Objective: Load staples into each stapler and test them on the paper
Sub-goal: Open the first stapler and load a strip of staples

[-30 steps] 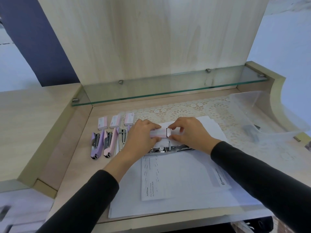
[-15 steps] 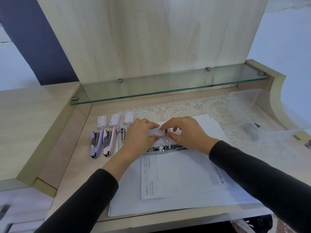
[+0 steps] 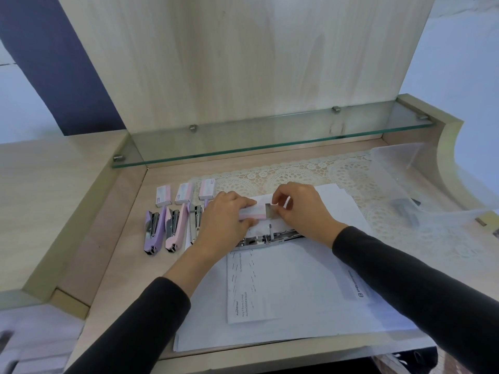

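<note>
While my left hand (image 3: 226, 220) curls its fingers (image 3: 243, 205) round the staple box (image 3: 252, 214), over the paper (image 3: 297, 287), my right hand (image 3: 302, 209) pinches the grey strip (image 3: 270, 212) at the box's right end between thumb and forefinger. Just nearer me, the opened stapler (image 3: 266, 238) lies flat on the paper. Three more staplers (image 3: 174, 229) lie to the left on the tabletop (image 3: 129, 265).

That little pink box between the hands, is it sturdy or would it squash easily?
Probably squashable: the box looks like thin card, and its right end is open. Likely heavyish for its size, since grey metal shows at that end. The left hand grips it, so probably not slippery.
</note>
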Motion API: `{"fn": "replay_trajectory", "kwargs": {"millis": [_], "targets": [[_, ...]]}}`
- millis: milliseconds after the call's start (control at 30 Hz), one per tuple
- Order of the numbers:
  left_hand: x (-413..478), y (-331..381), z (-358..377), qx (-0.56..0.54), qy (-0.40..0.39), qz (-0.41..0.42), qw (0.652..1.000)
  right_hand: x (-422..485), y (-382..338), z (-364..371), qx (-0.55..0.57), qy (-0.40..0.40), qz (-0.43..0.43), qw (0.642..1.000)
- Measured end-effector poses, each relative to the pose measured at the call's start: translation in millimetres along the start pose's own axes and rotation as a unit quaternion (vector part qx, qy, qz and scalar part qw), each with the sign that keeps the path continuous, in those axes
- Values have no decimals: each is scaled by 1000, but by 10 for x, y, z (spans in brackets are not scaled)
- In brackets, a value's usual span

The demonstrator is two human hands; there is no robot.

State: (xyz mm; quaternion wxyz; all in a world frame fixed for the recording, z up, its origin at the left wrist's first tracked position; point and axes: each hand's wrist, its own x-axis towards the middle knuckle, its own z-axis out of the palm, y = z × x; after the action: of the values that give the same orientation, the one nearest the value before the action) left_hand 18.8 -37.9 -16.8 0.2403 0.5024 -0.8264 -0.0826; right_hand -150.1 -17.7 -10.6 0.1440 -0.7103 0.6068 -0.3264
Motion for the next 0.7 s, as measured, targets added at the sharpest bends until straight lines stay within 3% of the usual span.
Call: {"fn": "replay_trajectory", "kwargs": {"millis": [133,300,700], "targets": [[11,2,-8,-5,-6,-6,1000,47,15,-1,33,-14,50,998],[13,1,-46,1,-14,-17,1000,39,37,-17,53,-9,50,997],[9,9,-66,20,-15,-24,999,7,36,-69,-23,-5,36,999]]}}
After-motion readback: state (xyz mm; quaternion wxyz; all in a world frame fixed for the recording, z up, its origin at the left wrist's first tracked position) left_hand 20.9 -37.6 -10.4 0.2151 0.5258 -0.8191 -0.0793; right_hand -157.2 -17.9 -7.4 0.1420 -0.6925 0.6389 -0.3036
